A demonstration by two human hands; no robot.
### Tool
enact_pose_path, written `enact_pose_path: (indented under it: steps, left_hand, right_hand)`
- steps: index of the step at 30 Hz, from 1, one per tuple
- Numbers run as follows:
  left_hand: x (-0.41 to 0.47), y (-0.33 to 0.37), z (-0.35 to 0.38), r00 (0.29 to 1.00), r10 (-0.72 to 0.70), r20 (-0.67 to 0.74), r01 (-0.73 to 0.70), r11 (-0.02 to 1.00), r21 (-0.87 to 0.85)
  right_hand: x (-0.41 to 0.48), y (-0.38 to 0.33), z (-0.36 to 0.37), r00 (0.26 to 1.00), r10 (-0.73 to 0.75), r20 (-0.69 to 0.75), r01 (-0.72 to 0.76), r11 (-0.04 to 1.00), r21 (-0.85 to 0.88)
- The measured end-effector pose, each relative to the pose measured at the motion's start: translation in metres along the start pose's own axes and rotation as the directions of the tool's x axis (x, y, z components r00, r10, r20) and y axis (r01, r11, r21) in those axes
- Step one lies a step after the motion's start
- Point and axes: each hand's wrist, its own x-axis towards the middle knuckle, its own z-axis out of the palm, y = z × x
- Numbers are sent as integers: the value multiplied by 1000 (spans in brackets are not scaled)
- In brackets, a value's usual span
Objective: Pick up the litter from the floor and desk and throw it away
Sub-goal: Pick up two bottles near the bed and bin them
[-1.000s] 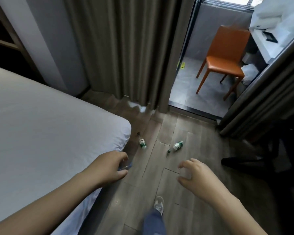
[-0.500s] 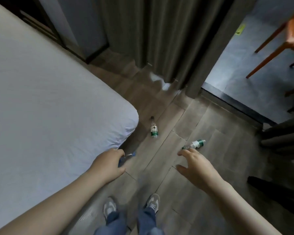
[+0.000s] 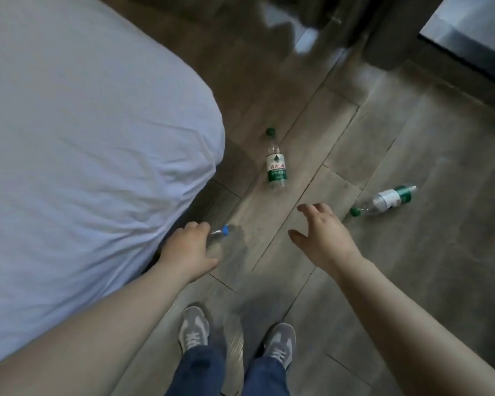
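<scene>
Here the right hand is hanging palm down above the wooden floor, and its fingers are spreading apart and gripping nothing. The left hand, close beside the corner of the bed, is curling around a clear blue-capped bottle, so I judge it is not free for a second grasp. Two green-capped pieces of litter are lying on their sides in front of the person. The middle bottle is lying ahead and a little to the left of the open fingers. Its long axis is running almost straight away from the person, with the base toward the hand and the cap at the far end. The right bottle is lying to the right of the hand. Its axis is slanting across the view, and its cap is pointing back toward the knuckles. Both are resting apart from the hand, and the right hand is the nearer one to each. To take either one, the fingers are probably needing to close across the body, not along it.
</scene>
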Motion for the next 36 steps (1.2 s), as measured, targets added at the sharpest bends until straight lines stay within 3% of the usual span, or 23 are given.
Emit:
enact_pose_path:
  steps: [11,22,26,32,36]
  left_hand:
    - [121,-41,137,997,-78,15,78,997,-30]
    - [189,-70,187,998,-59,-25,61,990,125]
    - [204,-74,193,999,-36,-26,38,996,82]
    - [196,-69,188,996,-52,-74,46,995,-88]
    - [180,-59,182,995,-81,-62,70,984,-165]
  right_hand:
    - [138,51,137,999,22,41,-21,999,-34]
    - [231,69,169,993,21,-116,-22,1000,-9]
    - [258,68,176,997,26,-70,-26,1000,-7]
    - [212,80,203,996,52,-71,-46,995,90]
    - [138,94,237,964,235,-122,-203,952,230]
